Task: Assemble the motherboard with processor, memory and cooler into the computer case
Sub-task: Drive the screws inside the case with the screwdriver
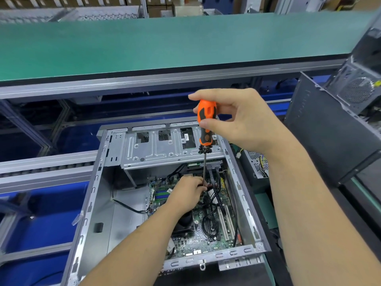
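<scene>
Motherboard [206,230] lies flat inside the open computer case [97,205], toward its right side. Right hand [237,118] pinches the orange screwdriver [206,122] handle upright above the case; left hand [186,193] curls its grip around the shaft low near the board's far edge.

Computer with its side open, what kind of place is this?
Probably a computer assembly line: a long green conveyor belt, the open computer case being worked on, and another case waiting beside it.

Factory assembly line, green conveyor belt [165,42], stacked cartons [160,5]
</scene>
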